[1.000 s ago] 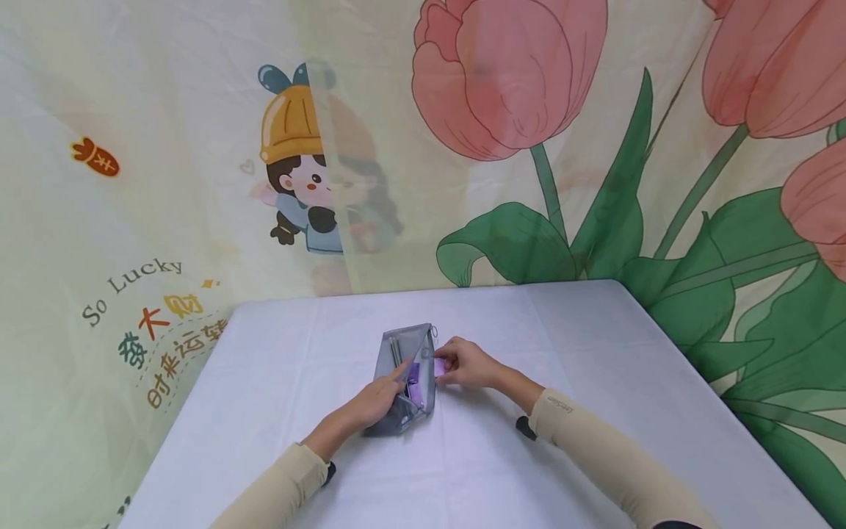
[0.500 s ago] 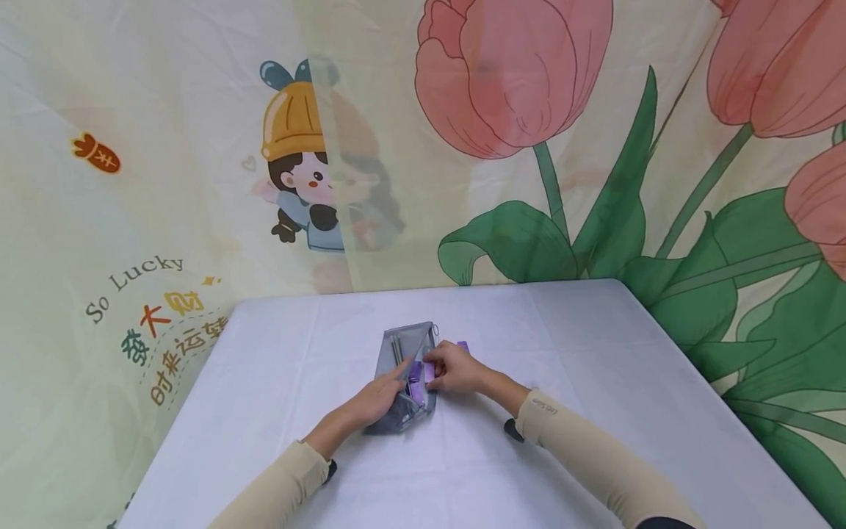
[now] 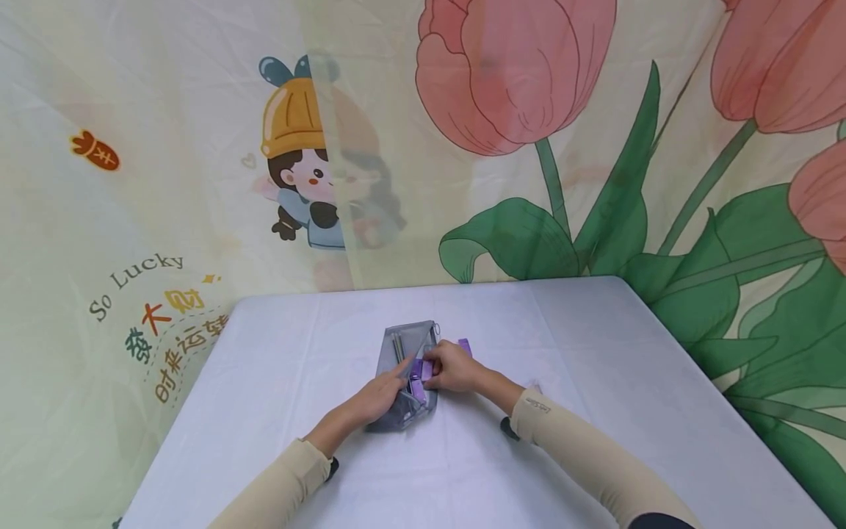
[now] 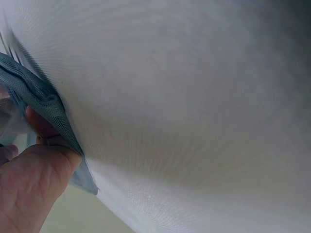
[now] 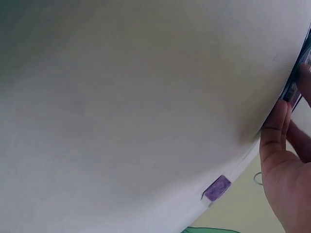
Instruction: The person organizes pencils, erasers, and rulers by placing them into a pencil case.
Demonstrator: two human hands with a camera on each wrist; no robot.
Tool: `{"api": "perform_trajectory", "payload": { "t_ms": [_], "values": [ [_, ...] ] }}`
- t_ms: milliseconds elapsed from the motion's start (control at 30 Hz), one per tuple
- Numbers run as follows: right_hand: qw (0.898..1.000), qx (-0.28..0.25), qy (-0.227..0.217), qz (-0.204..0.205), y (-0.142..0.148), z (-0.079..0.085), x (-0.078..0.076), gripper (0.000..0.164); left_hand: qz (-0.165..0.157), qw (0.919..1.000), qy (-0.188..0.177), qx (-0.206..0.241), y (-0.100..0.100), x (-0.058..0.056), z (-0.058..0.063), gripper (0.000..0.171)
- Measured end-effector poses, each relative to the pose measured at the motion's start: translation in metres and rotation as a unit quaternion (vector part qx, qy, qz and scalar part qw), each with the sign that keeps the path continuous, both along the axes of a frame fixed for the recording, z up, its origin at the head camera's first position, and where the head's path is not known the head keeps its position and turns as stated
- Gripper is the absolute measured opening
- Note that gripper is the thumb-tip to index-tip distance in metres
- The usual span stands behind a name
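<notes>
A grey see-through mesh pencil case [image 3: 410, 335] lies on the white table with its zip side open to the right. My left hand [image 3: 374, 398] grips its near left part, and in the left wrist view the mesh [image 4: 41, 99] folds over the fingers. My right hand [image 3: 457, 369] pinches a small purple block [image 3: 427, 370] at the opening. Other small purple pieces [image 3: 417, 391] and slim sticks [image 3: 398, 347] show inside the case. Behind the right hand another purple block [image 3: 465, 344] lies on the table, also seen in the right wrist view as a purple block [image 5: 217, 188].
The white-covered table [image 3: 317, 345] stretches to both sides of the pencil case. A printed curtain [image 3: 396, 272] with tulips hangs directly behind its back edge. A zip ring [image 3: 436, 329] sits at the case's far right corner.
My right hand has moved left with its purple block, from beside the pencil case to its opening. The block behind that hand has come into sight. My left hand holds its place.
</notes>
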State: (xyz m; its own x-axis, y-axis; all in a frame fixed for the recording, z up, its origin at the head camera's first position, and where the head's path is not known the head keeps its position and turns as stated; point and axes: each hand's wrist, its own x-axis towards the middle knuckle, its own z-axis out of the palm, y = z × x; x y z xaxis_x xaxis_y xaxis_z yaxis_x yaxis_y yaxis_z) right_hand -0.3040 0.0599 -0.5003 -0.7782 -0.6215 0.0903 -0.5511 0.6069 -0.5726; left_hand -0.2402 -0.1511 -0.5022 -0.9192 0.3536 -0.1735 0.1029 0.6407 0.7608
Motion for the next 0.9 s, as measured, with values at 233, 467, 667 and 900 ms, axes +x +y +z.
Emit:
{"api": "perform_trajectory", "payload": {
  "t_ms": [233, 467, 667, 900],
  "values": [
    [1.0, 0.0, 0.003, -0.009, -0.002, 0.002, 0.0, 0.054, 0.002, 1.0, -0.004, -0.004, 0.001, 0.0, 0.002, 0.054],
    [1.0, -0.007, 0.02, 0.016, 0.0, 0.002, 0.005, 0.058, 0.001, 1.0, 0.001, -0.003, 0.0, 0.0, 0.001, 0.054],
    [1.0, 0.002, -0.001, 0.029, 0.008, 0.004, 0.013, 0.058, 0.007, 1.0, -0.001, -0.004, 0.002, -0.001, -0.004, 0.054],
    [0.997, 0.052, 0.033, 0.051, 0.022, 0.012, 0.022, 0.056, 0.01, 0.9999, -0.004, -0.011, 0.002, 0.001, 0.0, 0.054]
  ]
}}
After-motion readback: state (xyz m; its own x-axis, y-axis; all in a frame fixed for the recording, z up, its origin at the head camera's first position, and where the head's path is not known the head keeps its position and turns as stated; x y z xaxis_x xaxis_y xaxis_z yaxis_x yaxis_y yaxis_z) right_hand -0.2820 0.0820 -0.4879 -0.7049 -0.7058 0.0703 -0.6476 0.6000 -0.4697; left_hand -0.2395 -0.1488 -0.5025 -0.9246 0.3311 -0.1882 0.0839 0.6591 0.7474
